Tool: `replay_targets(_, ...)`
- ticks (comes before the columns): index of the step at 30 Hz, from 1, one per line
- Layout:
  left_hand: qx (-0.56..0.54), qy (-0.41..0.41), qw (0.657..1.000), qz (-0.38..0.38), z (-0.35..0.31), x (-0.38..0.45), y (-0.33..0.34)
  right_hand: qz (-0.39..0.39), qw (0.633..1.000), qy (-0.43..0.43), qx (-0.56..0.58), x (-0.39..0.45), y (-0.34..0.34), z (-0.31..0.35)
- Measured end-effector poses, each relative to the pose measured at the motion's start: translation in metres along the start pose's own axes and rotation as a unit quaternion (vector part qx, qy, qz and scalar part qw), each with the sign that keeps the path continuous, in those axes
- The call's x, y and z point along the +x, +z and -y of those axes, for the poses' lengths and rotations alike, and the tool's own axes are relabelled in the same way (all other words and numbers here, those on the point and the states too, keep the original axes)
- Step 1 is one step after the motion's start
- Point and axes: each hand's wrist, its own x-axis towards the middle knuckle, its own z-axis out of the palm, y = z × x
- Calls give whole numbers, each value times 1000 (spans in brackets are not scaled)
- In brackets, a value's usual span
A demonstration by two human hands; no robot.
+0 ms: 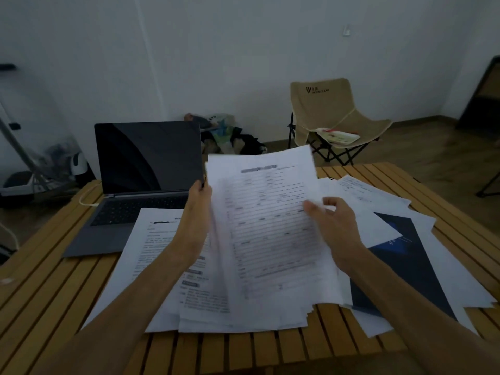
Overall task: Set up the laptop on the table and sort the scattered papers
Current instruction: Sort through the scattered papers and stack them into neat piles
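The laptop stands open on the slatted wooden desk, at the desk's far left corner, its screen dark and facing the person. A pale cable runs off the laptop's left side, over the desk's far edge.

Just right of the laptop, a stack of papers is lifted off the desk and tilted up toward the camera; the top page is a printed form, too blurred to read. The left hand holds the stack's left edge, fingers behind the pages and thumb at the front. The right hand is at the stack's right edge with fingers loosely curled; whether it grips the pages or only touches them cannot be told.

A printed sheet lies flat in front of the laptop, overlapping its near right corner and running under the left forearm. Farther right of the laptop, beyond the held stack, loose sheets lie spread over the desk, and among them is a dark blue folder, partly covered by white pages.

Behind the desk, to the right of the laptop, a beige folding chair stands on the floor by the white wall. Directly behind the laptop's screen a pile of bags sits against the wall.
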Motion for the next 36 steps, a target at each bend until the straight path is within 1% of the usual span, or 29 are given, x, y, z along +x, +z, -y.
replay_targets(1, -16, -1, 999, 30, 0, -3, -1, -15, 1000, -8, -12, -2, 4, 6)
replay_targets(2, -10, 12, 999, 46, -3, -6, 0, -17, 1000, -19, -13, 0, 7, 9)
replay_targets(3, 10, 34, 999, 35, -7, -8, 1, -10, 999, -30, -8, 0, 11, 15)
replay_targets(5, 37, 84, 995, -40, -16, -5, 1, 17, 998, -52, 28, 1, 14, 31)
replay_targets(6, 34, 106, 992, -64, -22, -2, -1, 40, 996, -65, 53, 1, 14, 39)
replay_targets(8, -17, 156, 985, -70, -33, -2, -5, 81, 990, -91, 78, 1, 10, 49)
replay_targets(10, -32, 185, 980, -58, -32, -7, -9, 104, 988, -108, 36, 1, 7, 44)
replay_targets(11, -21, 184, 982, -49, -26, -13, -10, 120, 986, -112, 8, -4, 8, 37)
replay_targets(14, 13, 130, 991, -14, -6, -27, -6, 172, 979, -94, -52, -17, 14, 11)
replay_targets(16, 45, 144, 988, -17, -9, -31, -3, 183, 975, -114, -63, -24, 18, 13)
replay_targets(18, 31, 180, 982, -46, -26, -28, -4, 147, 976, -152, -50, -22, 21, 26)
replay_targets(20, 5, 200, 978, -53, -42, -30, -7, 105, 980, -165, -21, -20, 20, 40)
replay_targets(22, 10, 199, 979, -45, -38, -32, -12, 106, 983, -146, -3, -18, 18, 37)
replay_targets(25, 31, 149, 987, -48, -8, -41, -14, 143, 985, -98, 3, -30, 18, 10)
replay_targets(27, 39, 149, 986, -62, -2, -43, -10, 131, 987, -88, 18, -31, 21, 4)
replay_targets(30, 24, 171, 982, -74, -10, -38, -7, 96, 991, -93, 27, -19, 25, 14)
replay_targets(32, 25, 166, 984, -64, -2, -36, -7, 94, 992, -80, 22, -17, 26, 9)
replay_targets(34, 59, 131, 989, -26, 16, -40, -5, 117, 992, -43, -11, -23, 28, -9)
replay_targets(36, 100, 116, 988, -10, 22, -40, -1, 107, 994, -23, -20, -28, 31, -18)
